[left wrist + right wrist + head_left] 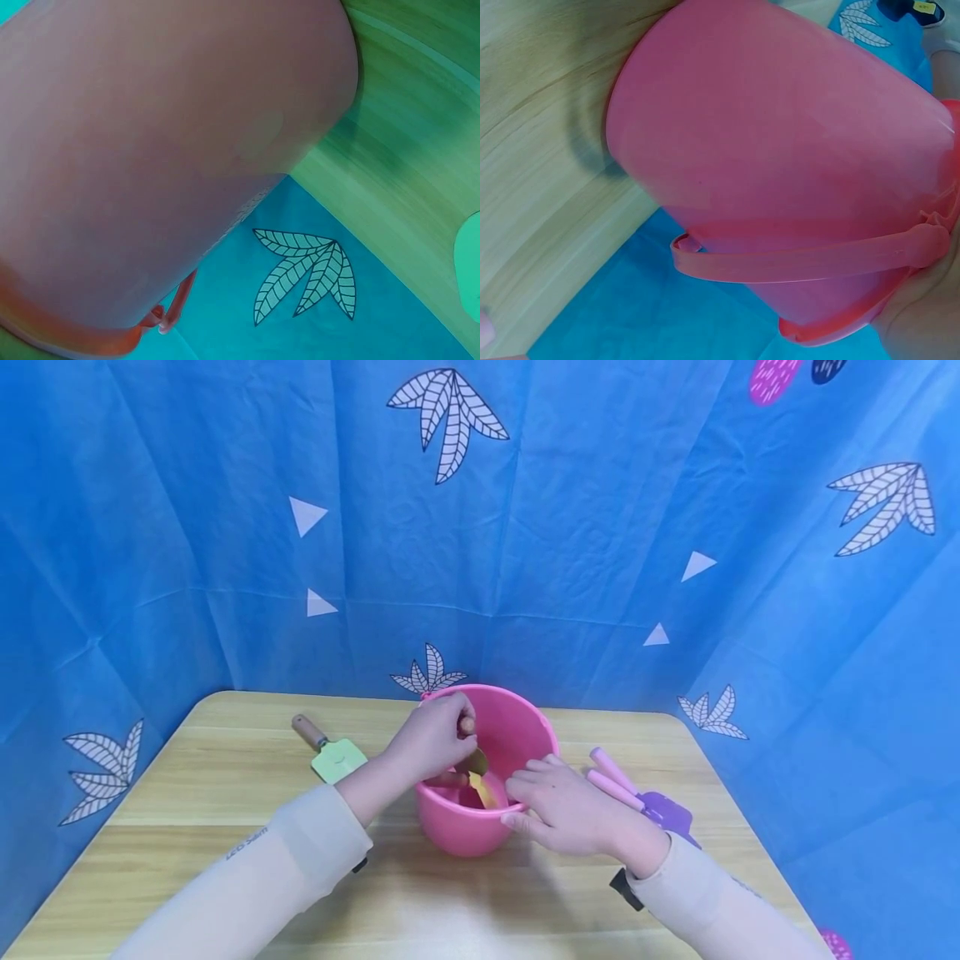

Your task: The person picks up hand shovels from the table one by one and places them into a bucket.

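A pink bucket stands tilted on the table, its mouth toward me. My left hand reaches over the left of its rim and grips the wooden handle of a small toy shovel, whose olive-looking blade hangs inside the bucket. Below it in the bucket lies a yellow toy tool with a brown handle. My right hand holds the bucket's near right rim, fingers over the inside and thumb outside. The bucket's wall fills much of both wrist views, and its pink handle hangs along the side.
A green toy shovel with a wooden handle lies to the left of the bucket. To the right lie purple toy tools with pink handles, partly behind my right forearm. A blue patterned curtain hangs behind the wooden table.
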Available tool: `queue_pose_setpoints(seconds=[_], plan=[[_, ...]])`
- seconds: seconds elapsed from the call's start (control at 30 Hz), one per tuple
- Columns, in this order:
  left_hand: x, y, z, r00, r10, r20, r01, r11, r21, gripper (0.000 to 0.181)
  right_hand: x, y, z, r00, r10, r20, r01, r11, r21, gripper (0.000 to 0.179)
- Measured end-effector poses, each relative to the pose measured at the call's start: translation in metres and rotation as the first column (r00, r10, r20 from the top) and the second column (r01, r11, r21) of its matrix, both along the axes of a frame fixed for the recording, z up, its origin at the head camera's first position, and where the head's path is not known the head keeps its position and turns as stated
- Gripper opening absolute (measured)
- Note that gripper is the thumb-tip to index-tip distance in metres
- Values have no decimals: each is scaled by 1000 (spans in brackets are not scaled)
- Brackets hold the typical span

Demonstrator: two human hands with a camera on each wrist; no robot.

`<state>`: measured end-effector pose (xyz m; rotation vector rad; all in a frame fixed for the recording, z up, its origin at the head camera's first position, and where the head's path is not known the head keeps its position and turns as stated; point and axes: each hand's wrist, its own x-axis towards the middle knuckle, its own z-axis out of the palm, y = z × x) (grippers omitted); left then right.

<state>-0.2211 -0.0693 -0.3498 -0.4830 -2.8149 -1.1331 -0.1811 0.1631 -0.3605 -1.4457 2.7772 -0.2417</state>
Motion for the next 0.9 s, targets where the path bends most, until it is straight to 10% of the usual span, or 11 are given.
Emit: queue_pose_setpoints(seconds=[0.9], plan=[[1,1,-1,996,-88,12,88,996,-26,33,-1,1,2,1000,2,-4,-2,1000,-6,31]])
